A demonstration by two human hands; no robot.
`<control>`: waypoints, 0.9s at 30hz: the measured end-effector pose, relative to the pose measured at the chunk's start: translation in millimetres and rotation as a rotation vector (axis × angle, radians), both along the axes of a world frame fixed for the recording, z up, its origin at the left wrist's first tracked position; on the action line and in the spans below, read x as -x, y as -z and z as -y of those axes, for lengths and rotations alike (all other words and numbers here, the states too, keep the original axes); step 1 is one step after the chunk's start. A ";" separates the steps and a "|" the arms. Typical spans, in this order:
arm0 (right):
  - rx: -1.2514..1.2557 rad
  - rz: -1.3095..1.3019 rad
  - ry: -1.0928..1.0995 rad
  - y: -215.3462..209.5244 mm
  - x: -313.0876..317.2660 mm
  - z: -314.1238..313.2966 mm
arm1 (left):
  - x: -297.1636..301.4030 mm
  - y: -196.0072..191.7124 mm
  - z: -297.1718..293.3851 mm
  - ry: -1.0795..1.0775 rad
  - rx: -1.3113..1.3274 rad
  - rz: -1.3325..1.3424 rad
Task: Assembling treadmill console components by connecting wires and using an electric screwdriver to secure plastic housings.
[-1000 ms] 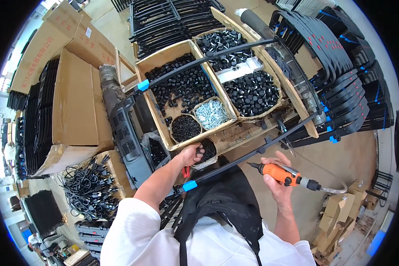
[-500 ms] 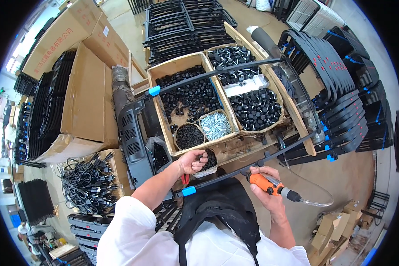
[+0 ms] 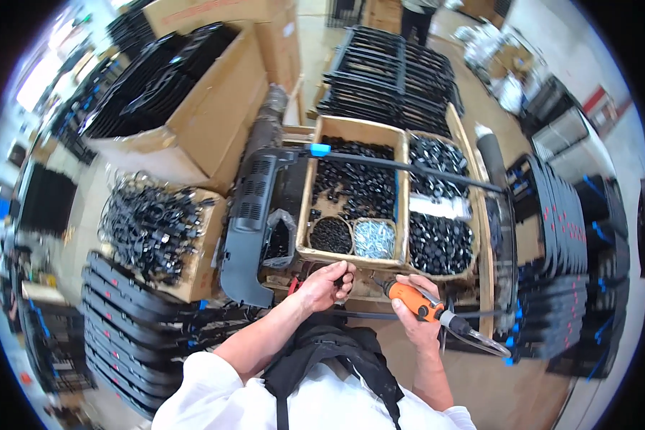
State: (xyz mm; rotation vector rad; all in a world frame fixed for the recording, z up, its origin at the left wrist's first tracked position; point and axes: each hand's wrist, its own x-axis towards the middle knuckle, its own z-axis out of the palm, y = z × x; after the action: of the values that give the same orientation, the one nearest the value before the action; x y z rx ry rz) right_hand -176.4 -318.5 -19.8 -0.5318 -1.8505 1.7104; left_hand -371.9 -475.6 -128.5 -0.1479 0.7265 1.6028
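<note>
My right hand (image 3: 421,322) is wrapped round an orange air screwdriver (image 3: 413,301), with a clear hose running from its rear end. The tool's narrow tip points left, toward my left hand (image 3: 328,285). That hand is closed, fingers curled around something dark and too small to make out, just in front of the parts box. A black metal frame (image 3: 408,167) with a blue corner piece (image 3: 320,150) lies across the box; its near bar passes beside my hands. Inside the box are black screws (image 3: 330,236) in a round tub and silvery screws (image 3: 374,239) beside them.
Black plastic parts (image 3: 441,244) fill the right-hand compartments. A dark vented housing (image 3: 254,215) stands left of the box, near a carton of coiled cables (image 3: 150,229). Stacked black frames stand at the back (image 3: 387,75), right (image 3: 552,229) and lower left (image 3: 125,337).
The view has shifted, so the bench appears farther right. My hands have come closer together, and the screwdriver's tip now points nearer my left hand, which has left the small near tub.
</note>
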 end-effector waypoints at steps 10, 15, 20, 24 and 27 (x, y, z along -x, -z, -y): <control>-0.071 -0.156 -0.419 -0.9 96.5 -8.5 | -13.7 3.3 50.9 -0.463 0.185 -0.110; -0.081 -0.105 -0.518 -7.0 143.1 13.5 | 1.1 -11.3 57.6 -0.623 0.195 -0.051; -0.099 -0.078 -0.524 -13.5 193.9 46.3 | 44.6 -16.7 79.7 -0.674 0.111 -0.091; -0.079 -0.074 -0.550 -19.6 231.7 68.8 | 79.7 -12.7 96.5 -0.677 0.145 -0.071; -0.087 -0.034 -0.588 -20.9 255.2 82.8 | 106.6 -15.4 105.1 -0.761 0.164 0.108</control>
State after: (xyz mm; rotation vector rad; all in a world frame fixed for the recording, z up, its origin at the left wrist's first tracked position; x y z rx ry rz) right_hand -431.6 -401.3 1.1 0.0973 -2.1841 1.9614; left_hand -478.6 -580.7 -113.2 -0.6915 0.7619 2.2263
